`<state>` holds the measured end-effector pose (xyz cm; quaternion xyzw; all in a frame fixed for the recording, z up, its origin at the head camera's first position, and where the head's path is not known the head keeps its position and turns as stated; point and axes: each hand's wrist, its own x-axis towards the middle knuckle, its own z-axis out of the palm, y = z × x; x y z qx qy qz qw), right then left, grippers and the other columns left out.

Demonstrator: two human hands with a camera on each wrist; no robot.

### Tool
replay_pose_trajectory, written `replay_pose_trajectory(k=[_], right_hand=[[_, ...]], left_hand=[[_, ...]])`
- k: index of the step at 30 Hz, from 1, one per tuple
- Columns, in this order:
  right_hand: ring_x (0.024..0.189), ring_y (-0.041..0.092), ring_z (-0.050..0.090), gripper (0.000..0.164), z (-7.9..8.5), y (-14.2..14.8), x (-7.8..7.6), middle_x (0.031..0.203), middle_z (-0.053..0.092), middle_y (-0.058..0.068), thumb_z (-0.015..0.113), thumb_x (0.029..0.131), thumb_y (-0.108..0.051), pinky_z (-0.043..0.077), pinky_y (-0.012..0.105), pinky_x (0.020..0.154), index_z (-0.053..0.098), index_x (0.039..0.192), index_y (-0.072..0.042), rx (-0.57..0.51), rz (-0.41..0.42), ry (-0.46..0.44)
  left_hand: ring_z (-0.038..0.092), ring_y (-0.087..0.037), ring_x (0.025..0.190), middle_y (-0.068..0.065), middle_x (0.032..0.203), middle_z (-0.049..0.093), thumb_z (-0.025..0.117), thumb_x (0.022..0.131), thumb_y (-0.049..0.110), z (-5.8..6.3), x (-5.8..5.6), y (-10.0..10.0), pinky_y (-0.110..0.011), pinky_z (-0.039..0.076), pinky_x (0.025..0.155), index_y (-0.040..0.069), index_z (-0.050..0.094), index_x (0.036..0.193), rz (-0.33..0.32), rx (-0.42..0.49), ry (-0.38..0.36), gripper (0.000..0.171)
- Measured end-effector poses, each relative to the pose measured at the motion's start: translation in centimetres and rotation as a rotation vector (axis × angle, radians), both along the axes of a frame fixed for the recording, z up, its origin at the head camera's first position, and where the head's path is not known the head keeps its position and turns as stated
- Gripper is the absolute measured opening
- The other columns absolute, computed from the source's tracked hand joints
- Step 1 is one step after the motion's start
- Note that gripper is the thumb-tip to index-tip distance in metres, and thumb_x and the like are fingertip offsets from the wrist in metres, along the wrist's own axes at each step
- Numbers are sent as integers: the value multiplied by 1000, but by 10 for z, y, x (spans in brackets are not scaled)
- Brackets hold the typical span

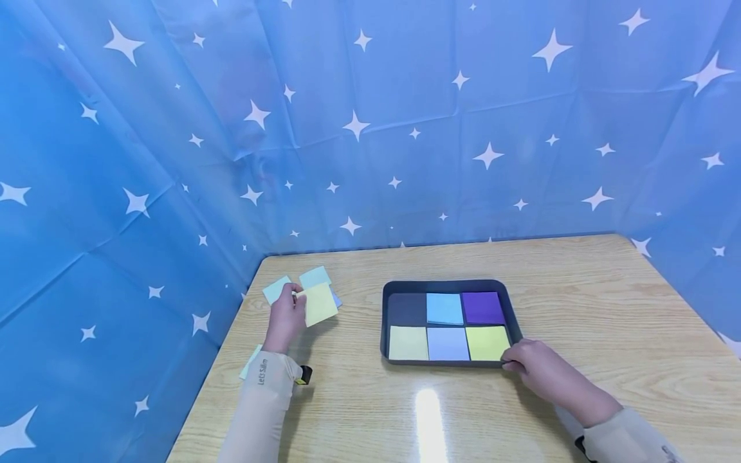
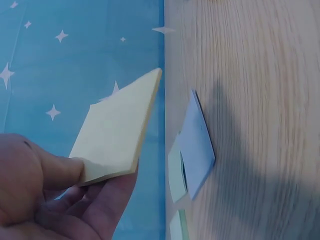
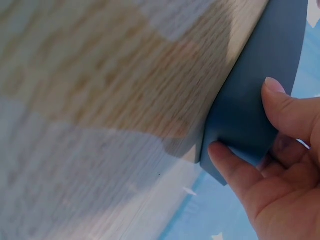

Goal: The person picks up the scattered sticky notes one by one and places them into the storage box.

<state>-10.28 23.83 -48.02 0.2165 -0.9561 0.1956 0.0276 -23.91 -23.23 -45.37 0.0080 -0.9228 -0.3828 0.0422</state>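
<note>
My left hand (image 1: pixel 287 318) pinches a pale yellow pad of sticky notes (image 1: pixel 318 304) between thumb and fingers, raised above the table's left side. The left wrist view shows the thickness of this yellow pad (image 2: pixel 117 132). Beneath and behind it lie a blue pad (image 2: pixel 196 150) and light green pads (image 1: pixel 315 276). My right hand (image 1: pixel 535 368) grips the near right corner of a dark tray (image 1: pixel 446 363). Close up, thumb and fingers hold the tray's wall (image 3: pixel 245 110). Inside sit light blue (image 1: pixel 444 308), purple (image 1: pixel 483 308), pale yellow (image 1: pixel 408 343), lavender (image 1: pixel 448 344) and bright yellow (image 1: pixel 487 343) pads in two rows.
Another light green pad (image 1: pixel 250 361) is partly hidden by the left forearm. The back left square of the tray (image 1: pixel 407 310) looks dark; whether a pad lies there I cannot tell. A blue star-patterned curtain (image 1: pixel 405 161) borders the wooden table (image 1: pixel 359 411).
</note>
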Motion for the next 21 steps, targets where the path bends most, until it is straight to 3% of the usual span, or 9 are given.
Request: replay_pose_trajectory(k=[13,21], right_hand=[[68,-1,47,24,1,-2,1,70,57,-17,76,84,-2,46,26,60,66,71,-20,5,9,25],[68,-1,47,24,0,-2,1,70,57,-17,76,84,-2,46,26,60,66,71,-20,-2,12,27]], left_hand=[[54,-23,75,-14,98,56,49,107,16,13,2,26,-31,46,62,5,51,120,-50,-21,29,17],[57,-19,72,-13,97,67,54,105,14,19,2,43,-31,48,62,6,65,131,-115,-61,56,29]])
